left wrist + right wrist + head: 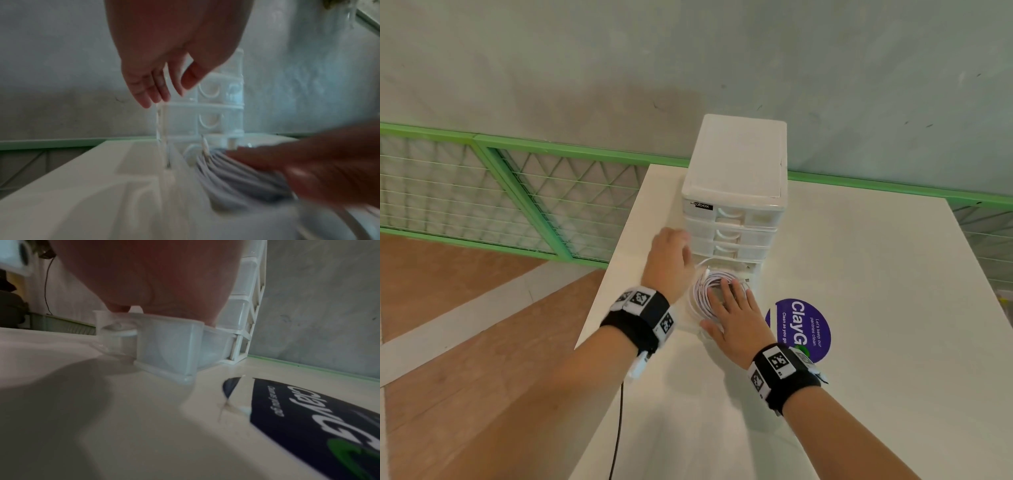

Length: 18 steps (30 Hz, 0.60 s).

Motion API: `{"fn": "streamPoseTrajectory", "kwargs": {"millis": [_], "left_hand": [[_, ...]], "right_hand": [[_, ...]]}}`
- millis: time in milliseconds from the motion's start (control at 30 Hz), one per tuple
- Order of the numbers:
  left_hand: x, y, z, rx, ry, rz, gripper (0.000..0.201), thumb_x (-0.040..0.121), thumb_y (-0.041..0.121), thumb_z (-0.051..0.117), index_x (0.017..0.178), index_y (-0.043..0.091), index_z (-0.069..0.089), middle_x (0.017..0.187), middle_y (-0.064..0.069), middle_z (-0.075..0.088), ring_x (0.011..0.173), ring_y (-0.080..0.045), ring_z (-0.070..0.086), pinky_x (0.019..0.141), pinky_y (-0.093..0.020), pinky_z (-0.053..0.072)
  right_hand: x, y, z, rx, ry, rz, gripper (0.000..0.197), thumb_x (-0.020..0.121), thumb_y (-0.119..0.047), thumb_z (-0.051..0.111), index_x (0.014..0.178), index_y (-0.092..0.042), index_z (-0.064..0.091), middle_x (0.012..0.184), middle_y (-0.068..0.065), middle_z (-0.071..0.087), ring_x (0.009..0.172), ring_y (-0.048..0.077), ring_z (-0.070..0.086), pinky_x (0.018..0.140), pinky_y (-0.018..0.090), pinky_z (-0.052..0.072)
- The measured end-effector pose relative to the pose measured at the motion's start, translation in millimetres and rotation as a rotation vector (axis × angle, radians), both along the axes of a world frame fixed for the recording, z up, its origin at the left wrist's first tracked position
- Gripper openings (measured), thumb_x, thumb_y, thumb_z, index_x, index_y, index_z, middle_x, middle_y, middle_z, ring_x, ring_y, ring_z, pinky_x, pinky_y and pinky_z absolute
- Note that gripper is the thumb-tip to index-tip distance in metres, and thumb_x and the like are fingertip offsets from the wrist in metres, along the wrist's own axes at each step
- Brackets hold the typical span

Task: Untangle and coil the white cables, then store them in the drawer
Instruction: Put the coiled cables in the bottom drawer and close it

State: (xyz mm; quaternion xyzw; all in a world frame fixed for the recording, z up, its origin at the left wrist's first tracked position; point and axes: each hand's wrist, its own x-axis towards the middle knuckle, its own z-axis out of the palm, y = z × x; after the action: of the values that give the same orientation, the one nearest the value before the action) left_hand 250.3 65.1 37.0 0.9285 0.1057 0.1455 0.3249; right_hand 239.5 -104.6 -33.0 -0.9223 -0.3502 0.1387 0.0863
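A white drawer unit (736,178) stands on the white table (859,274). Its bottom drawer (168,350) is pulled out, clear-walled. Coiled white cables (705,291) lie inside it, seen also as pale loops of cable (236,175) in the left wrist view. My right hand (736,308) lies flat on the coil with straight fingers (267,157), pressing it down. My left hand (671,257) hovers beside the unit's left side, fingers (148,87) straight and relaxed, holding nothing.
A purple round sticker (804,329) lies on the table right of the drawer. The table's left edge (599,308) runs close to my left wrist. A green mesh fence (517,192) and a grey wall stand behind. A black cord (618,428) hangs below my left arm.
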Motion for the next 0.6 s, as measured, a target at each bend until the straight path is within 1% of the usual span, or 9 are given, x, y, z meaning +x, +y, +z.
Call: {"fn": "streamPoseTrajectory", "kwargs": {"millis": [67,133,200,233,267,333,400,467,600], "left_hand": [[12,2,21,-0.209,-0.126,0.131,0.025,0.095,0.02,0.045,0.115,0.005,0.05,0.117,-0.013,0.05,0.103,-0.024,0.053,0.086,-0.029,0.042],[28,3,41,-0.341,-0.149,0.179,0.039,0.096,0.036,0.043,0.123,0.008,0.044,0.123,-0.011,0.049,0.106,-0.019,0.051,0.084,-0.024,0.038],[46,6,54,-0.406,-0.093,0.154,0.055,0.093,0.048,0.043,0.134,0.011,0.038,0.132,-0.011,0.046,0.116,-0.02,0.049,0.089,-0.025,0.037],[53,6,59,-0.431,-0.047,0.124,0.064,0.091,0.052,0.044,0.139,0.012,0.032,0.139,-0.011,0.042,0.124,-0.021,0.045,0.096,-0.028,0.037],[59,5,62,-0.447,0.003,0.094,0.072,0.089,0.056,0.045,0.144,0.014,0.026,0.146,-0.01,0.036,0.131,-0.022,0.04,0.103,-0.03,0.034],[66,4,66,-0.441,0.078,0.049,0.079,0.088,0.057,0.048,0.148,0.017,0.017,0.154,-0.007,0.028,0.139,-0.021,0.031,0.108,-0.03,0.026],[68,4,67,-0.44,0.094,0.019,0.076,0.089,0.053,0.049,0.149,0.019,0.016,0.155,-0.003,0.027,0.142,-0.019,0.027,0.107,-0.025,0.023],[68,5,68,-0.439,0.109,0.006,0.071,0.091,0.049,0.048,0.15,0.023,0.016,0.156,-0.002,0.027,0.142,-0.018,0.027,0.102,-0.02,0.021],[66,7,70,-0.347,0.129,-0.004,0.071,0.092,0.05,0.045,0.15,0.023,0.015,0.151,-0.006,0.036,0.137,-0.022,0.036,0.099,-0.023,0.028]], "right_hand": [[0,-1,-1,-0.02,-0.011,0.01,0.096,0.074,-0.078,-0.007,0.148,-0.018,-0.001,0.157,0.017,0.003,0.144,0.037,-0.002,0.115,0.048,-0.005],[1,-2,1,-0.024,-0.02,0.014,0.092,0.077,-0.079,0.02,0.144,-0.027,-0.016,0.157,0.016,-0.004,0.144,0.037,-0.004,0.116,0.048,-0.002],[2,0,2,-0.029,-0.013,0.008,0.093,0.078,-0.073,0.04,0.139,-0.036,-0.02,0.157,0.013,-0.008,0.145,0.036,-0.006,0.116,0.051,0.001],[3,3,3,-0.041,-0.035,0.017,0.094,0.076,-0.073,0.043,0.14,-0.036,-0.016,0.158,0.012,-0.007,0.144,0.036,-0.004,0.116,0.053,0.002],[4,6,5,-0.055,-0.067,0.036,0.093,0.075,-0.075,0.041,0.142,-0.034,-0.01,0.158,0.011,-0.005,0.144,0.037,-0.001,0.115,0.055,0.004],[7,14,6,-0.09,-0.102,0.078,0.094,0.073,-0.079,0.031,0.146,-0.029,-0.002,0.158,0.01,-0.002,0.144,0.038,0.001,0.114,0.057,0.003],[14,18,3,-0.114,-0.092,0.114,0.097,0.073,-0.079,0.023,0.147,-0.023,-0.006,0.158,0.009,-0.008,0.144,0.035,-0.007,0.116,0.051,-0.005],[20,20,2,-0.106,-0.069,0.117,0.099,0.073,-0.078,0.02,0.147,-0.018,-0.008,0.157,0.007,-0.012,0.145,0.031,-0.011,0.116,0.045,-0.008],[30,25,-1,-0.12,-0.025,0.137,0.108,0.066,-0.085,0.015,0.146,-0.016,-0.01,0.157,0.007,-0.013,0.145,0.027,-0.012,0.118,0.043,-0.006]]}}
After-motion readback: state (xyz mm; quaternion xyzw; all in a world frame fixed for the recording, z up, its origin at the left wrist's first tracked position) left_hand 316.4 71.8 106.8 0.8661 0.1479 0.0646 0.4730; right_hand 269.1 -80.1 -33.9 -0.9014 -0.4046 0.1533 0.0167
